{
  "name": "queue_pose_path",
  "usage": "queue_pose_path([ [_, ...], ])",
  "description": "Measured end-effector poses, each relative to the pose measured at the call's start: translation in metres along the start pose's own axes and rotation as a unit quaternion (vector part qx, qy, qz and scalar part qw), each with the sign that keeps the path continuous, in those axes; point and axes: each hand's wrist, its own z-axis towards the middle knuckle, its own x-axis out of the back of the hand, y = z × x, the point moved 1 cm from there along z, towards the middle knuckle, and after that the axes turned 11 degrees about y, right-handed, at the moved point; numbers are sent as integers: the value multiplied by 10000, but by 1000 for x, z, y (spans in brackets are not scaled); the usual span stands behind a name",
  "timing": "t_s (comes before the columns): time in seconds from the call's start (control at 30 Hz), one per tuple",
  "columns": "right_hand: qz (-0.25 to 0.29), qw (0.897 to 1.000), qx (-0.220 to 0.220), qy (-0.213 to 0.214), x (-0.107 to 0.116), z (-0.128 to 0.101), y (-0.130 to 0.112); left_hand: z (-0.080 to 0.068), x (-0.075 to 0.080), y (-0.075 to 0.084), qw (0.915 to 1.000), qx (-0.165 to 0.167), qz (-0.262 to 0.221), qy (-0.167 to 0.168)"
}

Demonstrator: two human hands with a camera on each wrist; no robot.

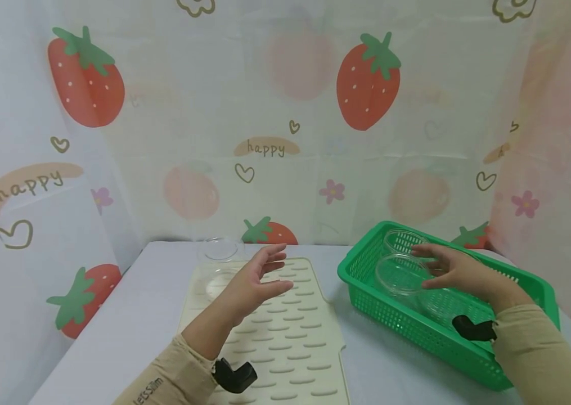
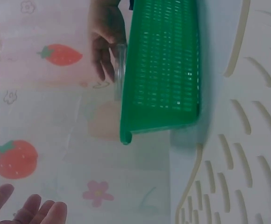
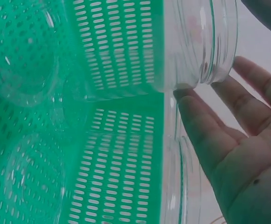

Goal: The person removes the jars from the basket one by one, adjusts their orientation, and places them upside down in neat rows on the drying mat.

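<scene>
My left hand (image 1: pixel 260 275) hovers open over a cream ribbed mat (image 1: pixel 285 332), fingers spread, holding nothing; its fingertips (image 2: pixel 28 210) show at the bottom of the left wrist view. My right hand (image 1: pixel 444 270) reaches into a green slotted basket (image 1: pixel 417 332). Its straight fingers and thumb span the rim of a clear glass bowl (image 1: pixel 399 275). In the right wrist view that bowl (image 3: pixel 201 42) lies just past the fingertips (image 3: pixel 187 102). A second clear bowl (image 1: pixel 401 241) sits at the basket's far end, and more lie on the basket floor (image 3: pixel 23 51).
A clear bowl (image 1: pixel 216 284) rests on the mat's far left part, and another (image 1: pixel 221 249) stands just behind the mat's far edge. The grey table (image 1: pixel 128 315) is walled by a strawberry-print cloth (image 1: pixel 285 140) at the back and both sides.
</scene>
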Motion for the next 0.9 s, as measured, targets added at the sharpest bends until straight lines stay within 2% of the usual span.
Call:
queue_pose_path([
  [0.37,-260,9995,157,-80,-4,4,-1,-1,-1,-1,10000,4,1,-48],
  [0.9,-346,9988,-46,-353,-13,18,-3,1,-4,-3,9998,-54,-59,-186],
])
